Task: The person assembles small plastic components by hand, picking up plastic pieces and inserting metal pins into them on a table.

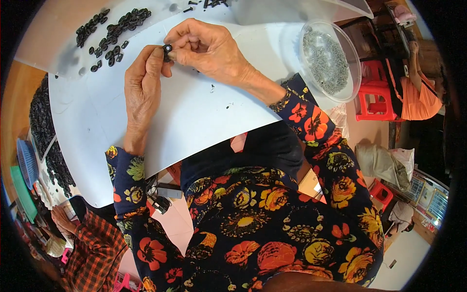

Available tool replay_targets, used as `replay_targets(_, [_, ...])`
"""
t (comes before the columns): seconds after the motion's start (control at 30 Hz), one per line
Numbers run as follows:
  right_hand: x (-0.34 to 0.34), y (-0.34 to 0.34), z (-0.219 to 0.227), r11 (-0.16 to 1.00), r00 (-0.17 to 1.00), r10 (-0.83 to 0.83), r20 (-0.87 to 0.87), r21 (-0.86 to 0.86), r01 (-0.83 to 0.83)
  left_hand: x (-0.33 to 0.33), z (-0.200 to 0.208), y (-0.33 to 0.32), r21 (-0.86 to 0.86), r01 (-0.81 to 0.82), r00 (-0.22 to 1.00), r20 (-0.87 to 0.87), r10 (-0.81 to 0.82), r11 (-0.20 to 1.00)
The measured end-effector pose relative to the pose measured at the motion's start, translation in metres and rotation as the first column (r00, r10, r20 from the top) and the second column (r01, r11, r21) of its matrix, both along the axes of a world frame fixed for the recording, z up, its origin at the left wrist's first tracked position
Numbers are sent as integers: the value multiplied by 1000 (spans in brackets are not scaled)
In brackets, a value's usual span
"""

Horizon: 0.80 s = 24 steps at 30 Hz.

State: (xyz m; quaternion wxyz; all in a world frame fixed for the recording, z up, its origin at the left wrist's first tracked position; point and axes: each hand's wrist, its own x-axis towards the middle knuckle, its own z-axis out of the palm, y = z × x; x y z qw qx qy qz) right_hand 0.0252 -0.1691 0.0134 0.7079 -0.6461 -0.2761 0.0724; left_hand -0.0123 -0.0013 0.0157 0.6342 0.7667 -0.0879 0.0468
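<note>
Both my hands meet over the white tabletop (194, 117), toward its far side. My left hand (142, 80) pinches a small black round part (167, 49) with a pale centre between thumb and forefinger. From the right, my right hand (211, 51) is closed, its thumb and fingertips pressed against the same part. Whether its fingers also hold something smaller cannot be seen. Just beyond my left hand lies a loose pile of similar small black parts (129, 22) on a translucent sheet or tray.
A clear round tub (357, 78) of small silvery metal pieces stands at the right. More black pieces (214, 3) lie at the far edge. A large black heap (44, 131) is at the left. A person in a checked shirt (97, 248) sits lower left; another (421, 100) is near red stools (377, 100).
</note>
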Motion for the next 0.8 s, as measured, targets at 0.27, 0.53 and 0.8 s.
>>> replay_targets(0.27, [-2, 0, 0, 1000, 1000, -22, 18, -10, 22, 2, -5, -5, -21, 12, 999, 38, -11, 1000])
replay_targets(0.53, [0, 1, 0, 997, 994, -2, 112, -76, 10, -1, -4, -7, -119, -34, 999, -37, 30, 992])
replay_targets(0.8, [3, -4, 5, 964, 950, -25, 312, -244, 105, -3, 0, -10, -118, 19, 997, -71, -28, 993])
